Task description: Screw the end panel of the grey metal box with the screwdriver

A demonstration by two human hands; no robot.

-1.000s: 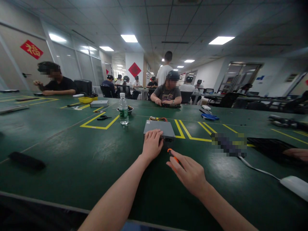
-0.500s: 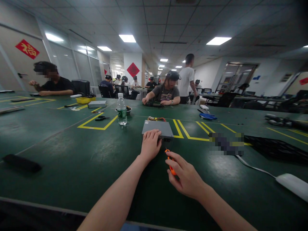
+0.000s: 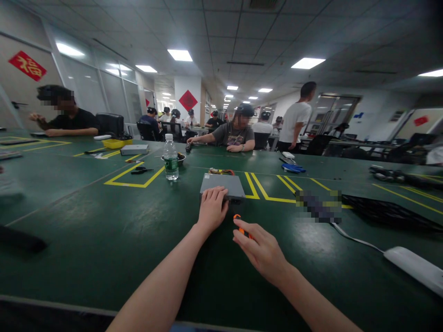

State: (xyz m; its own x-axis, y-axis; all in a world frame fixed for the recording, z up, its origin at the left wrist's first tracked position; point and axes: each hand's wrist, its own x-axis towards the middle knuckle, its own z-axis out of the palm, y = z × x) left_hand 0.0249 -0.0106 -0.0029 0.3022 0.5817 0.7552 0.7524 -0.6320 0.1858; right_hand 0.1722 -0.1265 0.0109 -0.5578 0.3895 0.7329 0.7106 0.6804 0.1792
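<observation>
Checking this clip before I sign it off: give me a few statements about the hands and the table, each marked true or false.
1. The left hand rests on the near end of the grey box. True.
2. The right hand holds a pair of scissors. False: it holds an orange-handled tool, pointed toward the box; the scissors lie far off by the yellow floor-tape lines.
3. The water bottle stands upright to the left of the box. True.
4. The box lies on a bare wooden bench. False: it lies on a green table.
5. The white power strip lies at the right, apart from both hands. True.
</observation>
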